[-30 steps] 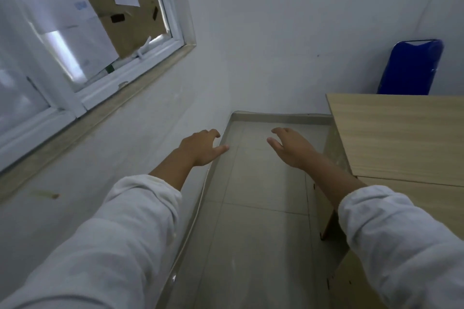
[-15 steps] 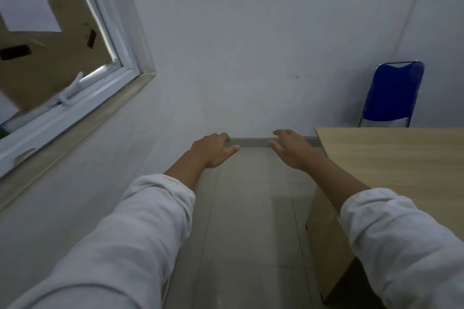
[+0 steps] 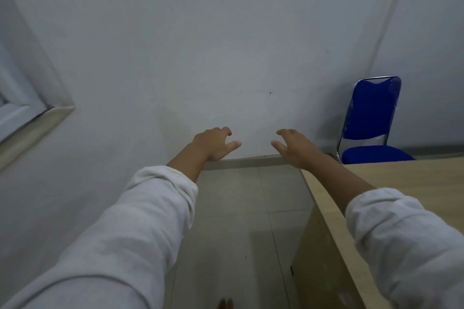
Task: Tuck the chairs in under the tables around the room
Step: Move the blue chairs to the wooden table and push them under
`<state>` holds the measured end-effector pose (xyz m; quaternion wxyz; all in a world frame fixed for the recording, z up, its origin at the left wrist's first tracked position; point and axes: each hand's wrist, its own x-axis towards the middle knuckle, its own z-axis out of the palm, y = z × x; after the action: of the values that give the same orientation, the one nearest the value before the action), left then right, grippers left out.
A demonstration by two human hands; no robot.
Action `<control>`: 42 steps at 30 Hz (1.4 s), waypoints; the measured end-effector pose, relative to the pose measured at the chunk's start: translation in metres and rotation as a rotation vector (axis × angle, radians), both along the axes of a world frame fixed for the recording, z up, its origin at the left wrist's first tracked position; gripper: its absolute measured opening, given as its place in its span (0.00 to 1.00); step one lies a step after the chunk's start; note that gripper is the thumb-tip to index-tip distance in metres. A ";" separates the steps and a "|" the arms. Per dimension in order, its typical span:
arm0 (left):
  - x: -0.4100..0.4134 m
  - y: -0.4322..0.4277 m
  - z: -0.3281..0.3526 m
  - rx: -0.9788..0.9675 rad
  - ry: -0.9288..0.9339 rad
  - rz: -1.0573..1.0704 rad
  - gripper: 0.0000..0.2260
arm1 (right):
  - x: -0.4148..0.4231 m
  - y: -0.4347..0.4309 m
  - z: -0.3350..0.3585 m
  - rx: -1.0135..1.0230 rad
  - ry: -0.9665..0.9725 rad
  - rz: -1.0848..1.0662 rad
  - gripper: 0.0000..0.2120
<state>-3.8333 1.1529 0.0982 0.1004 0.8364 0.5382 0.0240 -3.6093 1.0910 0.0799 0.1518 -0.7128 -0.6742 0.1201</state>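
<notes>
A blue padded chair [image 3: 369, 118] with a chrome frame stands in the far right corner, behind the far edge of a light wood table [image 3: 391, 183]. Its seat shows just above the tabletop and its legs are hidden. My left hand [image 3: 213, 144] and my right hand [image 3: 292, 147] are stretched out in front of me over the floor aisle, fingers apart, holding nothing. Both hands are well short of the chair, to its left. My right forearm crosses above the table's left edge.
A narrow tiled aisle [image 3: 238, 208] runs between the grey wall on the left and the table's side panel [image 3: 308, 253]. A window sill corner [image 3: 47, 118] juts out at the left. The end wall [image 3: 226, 57] closes the aisle ahead.
The view has lifted and swung right: the window has slid almost out of sight and the end wall and blue chair show more fully. Both hands stay outstretched and empty.
</notes>
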 end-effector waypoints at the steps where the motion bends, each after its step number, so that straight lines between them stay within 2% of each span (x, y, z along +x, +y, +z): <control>1: 0.004 0.016 -0.002 0.004 0.003 -0.011 0.28 | 0.005 0.012 -0.002 0.001 -0.001 -0.005 0.25; 7: 0.054 0.167 -0.010 -0.012 0.029 -0.122 0.29 | 0.052 0.129 -0.022 -0.023 0.046 -0.120 0.25; 15: 0.140 0.303 -0.020 -0.039 0.077 -0.287 0.29 | 0.118 0.229 -0.046 -0.088 0.132 -0.325 0.25; 24: 0.303 0.443 -0.057 -0.081 0.124 -0.481 0.29 | 0.263 0.344 -0.074 -0.082 0.222 -0.563 0.25; 35: 0.508 0.553 -0.062 -0.166 0.067 -0.625 0.27 | 0.424 0.441 -0.087 -0.068 0.342 -0.714 0.19; 42: 0.613 0.596 -0.080 -0.275 0.014 -0.693 0.26 | 0.483 0.476 -0.112 -0.081 0.368 -0.832 0.23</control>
<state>-3.2200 1.7486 0.0186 0.2102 0.9479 0.2220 -0.0894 -3.1261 1.5668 -0.0322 0.2765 -0.8951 -0.2870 0.2000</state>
